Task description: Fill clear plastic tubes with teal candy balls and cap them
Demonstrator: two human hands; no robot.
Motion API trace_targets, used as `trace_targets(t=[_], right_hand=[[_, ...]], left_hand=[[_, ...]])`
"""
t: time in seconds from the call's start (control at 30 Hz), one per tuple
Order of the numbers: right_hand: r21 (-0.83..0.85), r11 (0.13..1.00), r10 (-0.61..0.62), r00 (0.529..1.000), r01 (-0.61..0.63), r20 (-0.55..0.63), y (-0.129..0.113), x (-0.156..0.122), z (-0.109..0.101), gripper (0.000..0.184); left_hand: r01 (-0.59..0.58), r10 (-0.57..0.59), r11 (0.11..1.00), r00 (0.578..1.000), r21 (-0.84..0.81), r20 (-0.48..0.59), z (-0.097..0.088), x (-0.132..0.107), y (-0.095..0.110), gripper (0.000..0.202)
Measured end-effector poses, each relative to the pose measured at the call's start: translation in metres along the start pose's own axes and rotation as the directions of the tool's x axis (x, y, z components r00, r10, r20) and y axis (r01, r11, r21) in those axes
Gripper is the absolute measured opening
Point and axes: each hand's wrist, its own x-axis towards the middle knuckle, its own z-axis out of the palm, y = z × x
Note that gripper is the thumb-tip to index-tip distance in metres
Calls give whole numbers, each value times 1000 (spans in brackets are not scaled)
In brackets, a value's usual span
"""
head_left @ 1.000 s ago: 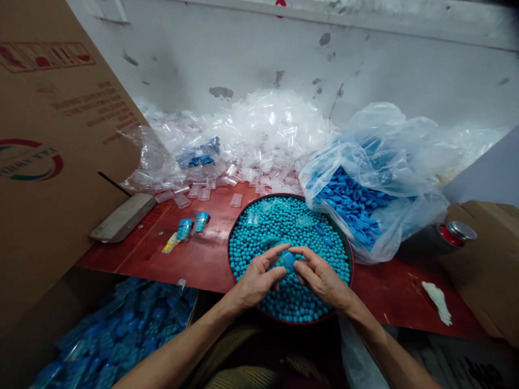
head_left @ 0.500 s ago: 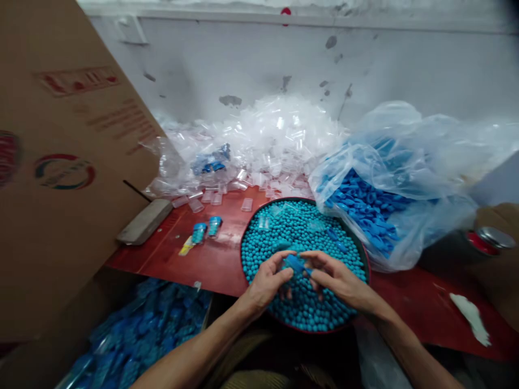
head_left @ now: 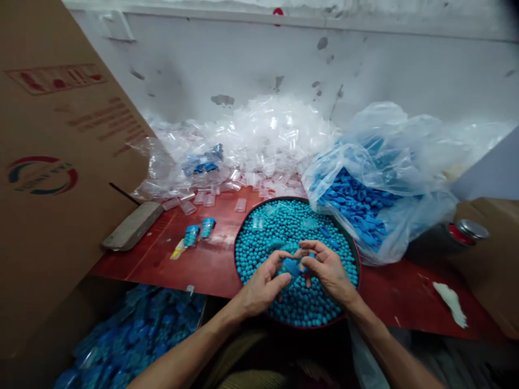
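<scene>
Both hands (head_left: pixel 298 275) pinching blue vial (head_left: pixel 291 267), over bowl (head_left: pixel 239 240) of turquoise beads (head_left: pixel 284 224)

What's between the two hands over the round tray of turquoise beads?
A small blue plastic piece, pinched by both the left hand and the right hand just above the turquoise beads; the head view shows it.

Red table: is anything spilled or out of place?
Yes. Loose clear tubes lie scattered before the pile on the red table, and a few sit on the blue beads in the round tray, where the left hand and right hand grip a blue piece. A white scrap lies near the right edge.
</scene>
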Motion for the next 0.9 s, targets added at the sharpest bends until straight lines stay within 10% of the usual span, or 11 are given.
trace_targets(t=[0.17,0.53,0.7,0.9], right_hand=[[-310,940,-180,980,145,-88,-4,-5,7,35],[191,979,79,996,-71,-34,-1,-4,2,54],[-354,921,-187,981,159,-46,-3,-9,4,31],[-737,593,-290,939,326,183,-5,-17,7,80]], left_hand=[[-3,3,1000,1000,24,-21,1,3,-3,31],[12,-12,996,1000,-90,2,-3,5,-3,37],[-89,87,996,989,-6,-122,-1,11,0,51],[-120,118,993,988,-16,-101,-3,21,4,43]])
